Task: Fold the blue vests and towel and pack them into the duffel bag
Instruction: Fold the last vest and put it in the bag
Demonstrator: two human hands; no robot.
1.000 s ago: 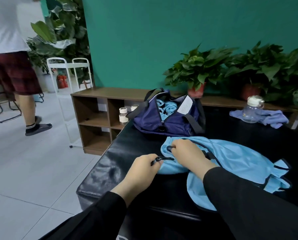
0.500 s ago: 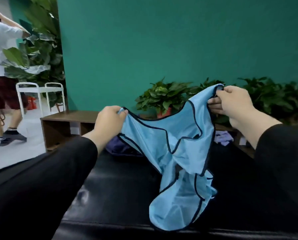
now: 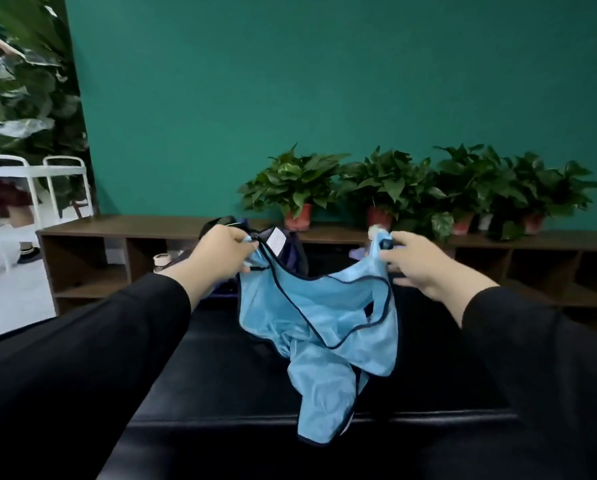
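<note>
Black padded bench (image 3: 220,368) in front of teal wall. Blue vest (image 3: 319,327) held up over it, hem draping onto bench. Left hand (image 3: 220,254) pinches one shoulder strap, right hand (image 3: 420,263) pinches the other, remaining fingers loose. Duffel bag (image 3: 291,251) just behind left fingers, mostly hidden. Potted plants (image 3: 297,188) on shelf beyond.

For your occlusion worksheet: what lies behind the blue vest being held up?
Behind the blue vest, held by the left hand and right hand, the dark duffel bag shows only its top and white tag. Its opening and contents are covered.
</note>
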